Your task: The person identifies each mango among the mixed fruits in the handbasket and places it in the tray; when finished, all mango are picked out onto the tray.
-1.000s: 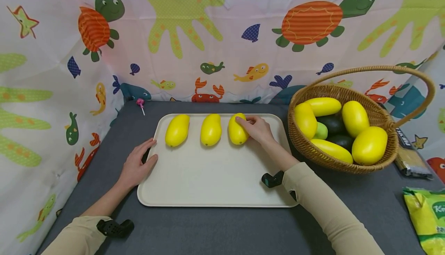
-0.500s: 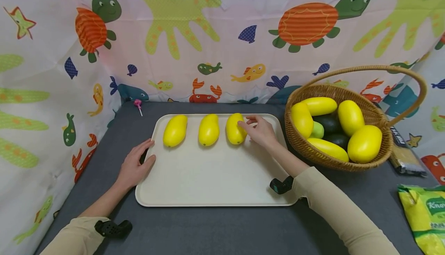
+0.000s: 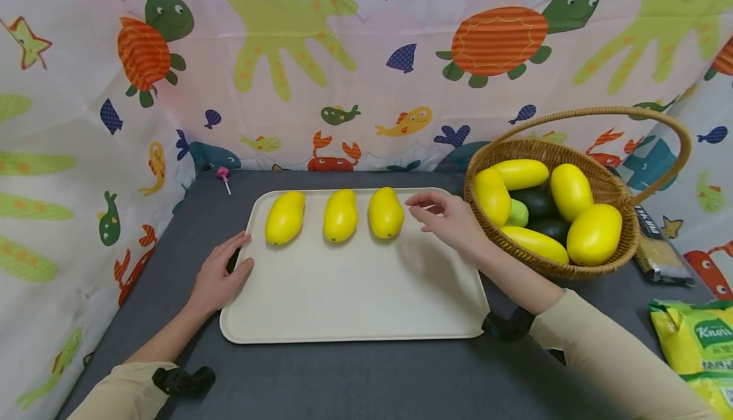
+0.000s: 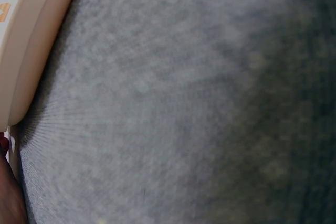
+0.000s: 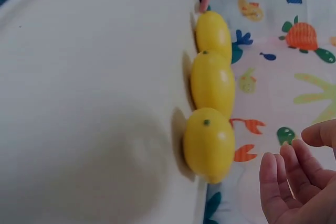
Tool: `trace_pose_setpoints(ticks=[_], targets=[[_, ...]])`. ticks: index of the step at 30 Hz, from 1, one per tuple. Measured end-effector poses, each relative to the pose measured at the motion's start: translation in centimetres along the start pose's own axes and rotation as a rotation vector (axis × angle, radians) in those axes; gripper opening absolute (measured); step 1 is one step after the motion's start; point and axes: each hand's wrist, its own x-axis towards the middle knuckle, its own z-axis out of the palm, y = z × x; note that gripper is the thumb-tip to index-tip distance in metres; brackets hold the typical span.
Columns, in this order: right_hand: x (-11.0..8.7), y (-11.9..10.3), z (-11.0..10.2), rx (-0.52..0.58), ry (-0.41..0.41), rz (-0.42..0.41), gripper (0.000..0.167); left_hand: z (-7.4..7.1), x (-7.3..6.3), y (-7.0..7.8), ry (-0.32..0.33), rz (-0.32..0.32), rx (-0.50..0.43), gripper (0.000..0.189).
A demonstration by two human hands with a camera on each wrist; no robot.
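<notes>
Three yellow mangoes stand in a row along the far side of a cream tray (image 3: 343, 293): the left mango (image 3: 284, 217), the middle mango (image 3: 340, 215) and the right mango (image 3: 386, 212). My right hand (image 3: 449, 219) hovers over the tray's right end, just right of the last mango, fingers loosely bent and holding nothing. In the right wrist view a gap shows between these fingers and the nearest mango (image 5: 209, 144). My left hand (image 3: 220, 277) rests at the tray's left rim, thumb and fingers spread along it. The left wrist view mostly shows grey cloth (image 4: 157, 98) beside the tray's edge.
Right of the tray stands a wicker basket (image 3: 601, 178) with a tall handle, holding several yellow fruits, dark green ones and a light green one. Beyond it lie a brown packet (image 3: 664, 258) and a yellow-green bag (image 3: 681, 337). A pink lollipop (image 3: 223, 173) lies at back left.
My right hand has let go of the right mango and drawn back to the right and upward. That mango stays on the tray. The left hand keeps its place at the rim.
</notes>
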Motion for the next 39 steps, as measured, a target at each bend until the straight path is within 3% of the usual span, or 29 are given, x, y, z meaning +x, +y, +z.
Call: trace_pose_setpoints(ticks=[4, 9, 14, 18, 24, 28, 33, 39], targets=[[-1.5, -1.1, -2.7, -0.013, -0.028, 0.002, 0.034, 0.1, -0.1, 0.0, 0.004, -0.003, 0.000, 0.049], [-2.7, -2.4, -7.3, -0.127, -0.011, 0.067, 0.043, 0.1, -0.1, 0.3, 0.004, -0.007, 0.003, 0.049], [-2.2, -1.9, -11.4, -0.316, 0.016, 0.097, 0.050, 0.0, -0.1, 0.4, 0.006, -0.018, 0.005, 0.049], [-1.2, -0.9, -13.5, -0.417, -0.049, 0.164, 0.061, 0.0, -0.1, 0.4, 0.006, -0.019, 0.007, 0.049], [0.1, 0.2, -14.4, -0.349, -0.247, 0.311, 0.086, 0.2, 0.0, 0.3, 0.008, -0.012, 0.009, 0.049], [0.7, 0.7, -14.1, -0.305, -0.334, 0.380, 0.097, 0.1, 0.0, 0.2, 0.006, -0.002, 0.009, 0.049], [1.0, 1.3, -13.7, -0.257, -0.365, 0.405, 0.104, 0.1, 0.1, 0.1, 0.003, 0.003, -0.001, 0.049], [1.3, 1.4, -13.3, -0.208, -0.340, 0.398, 0.101, 0.1, 0.0, 0.0, 0.006, -0.003, 0.006, 0.049]])
